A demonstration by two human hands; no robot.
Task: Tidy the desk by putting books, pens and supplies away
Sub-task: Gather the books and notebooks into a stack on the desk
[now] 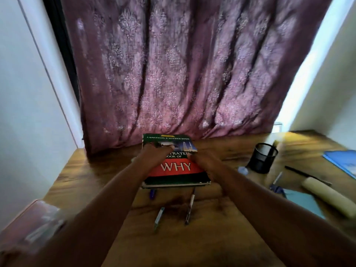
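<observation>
A thick book with a green, red and black cover reading "WHY" (176, 167) lies at the middle back of the wooden desk (119, 237), on top of other books. My left hand (152, 154) rests on its upper left part and my right hand (204, 160) holds its right edge. Both hands press on the book; the fingers are partly blurred. Below the book lie a blue pen (152, 193), a green-tipped marker (159, 218) and a dark pen (189, 208).
A black mesh pen cup (263, 158) stands at the right. Beyond it lie a blue notebook (342, 160), a black pen (306, 174), a cream roll (331, 197), a teal sheet (302, 203) and a blue pen (276, 180). A purple curtain (183, 74) hangs behind the desk.
</observation>
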